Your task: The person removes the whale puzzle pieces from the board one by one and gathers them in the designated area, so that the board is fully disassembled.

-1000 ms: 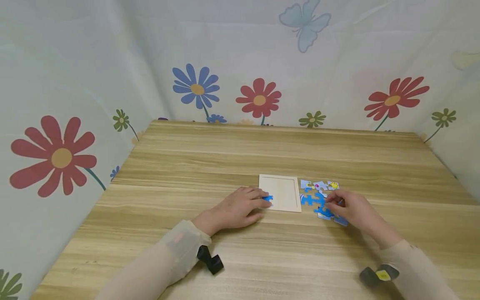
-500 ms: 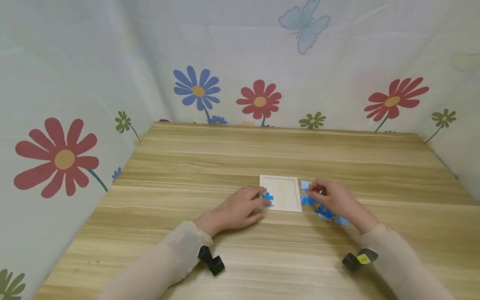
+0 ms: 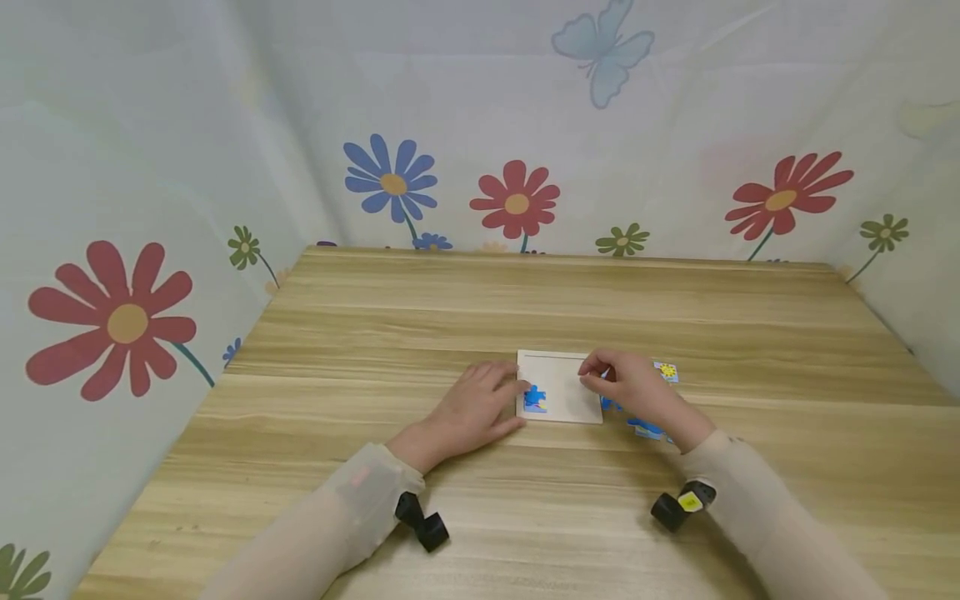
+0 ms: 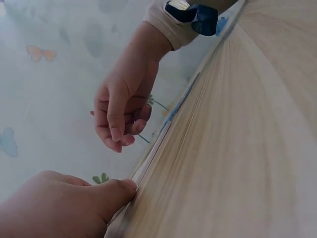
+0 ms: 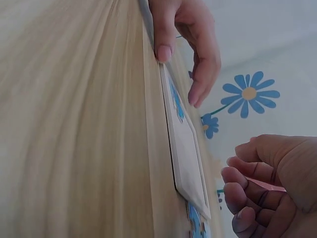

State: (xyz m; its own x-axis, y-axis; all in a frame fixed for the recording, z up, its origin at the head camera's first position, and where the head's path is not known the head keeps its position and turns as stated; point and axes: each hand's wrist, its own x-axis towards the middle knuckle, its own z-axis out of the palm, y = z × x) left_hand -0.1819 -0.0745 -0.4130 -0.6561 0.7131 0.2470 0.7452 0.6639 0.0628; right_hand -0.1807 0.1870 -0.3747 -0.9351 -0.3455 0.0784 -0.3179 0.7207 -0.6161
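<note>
My left hand (image 3: pixel 472 408) rests at the left side of a pale wooden puzzle board (image 3: pixel 562 400), its thumb at the near corner and its index fingertip near the blue puzzle piece (image 3: pixel 535 398). That piece lies inside the board's raised border, in the near left corner. Over the right part of the board hovers my right hand (image 3: pixel 622 379), thumb and fingers loosely bent. Nothing shows between those fingers in the right wrist view. Beneath and beside the right hand lie several loose puzzle pieces (image 3: pixel 647 429), partly hidden by it.
One loose piece with a yellow sun (image 3: pixel 667 372) lies behind the right hand. The wooden table (image 3: pixel 420 317) runs back to a white curtain (image 3: pixel 465 100) printed with flowers. Each sleeve carries a black wrist camera, such as the left one (image 3: pixel 423 521).
My right hand has moved left from the loose pieces to above the board. My left fingers have drawn back slightly, uncovering more of the blue puzzle piece in the corner.
</note>
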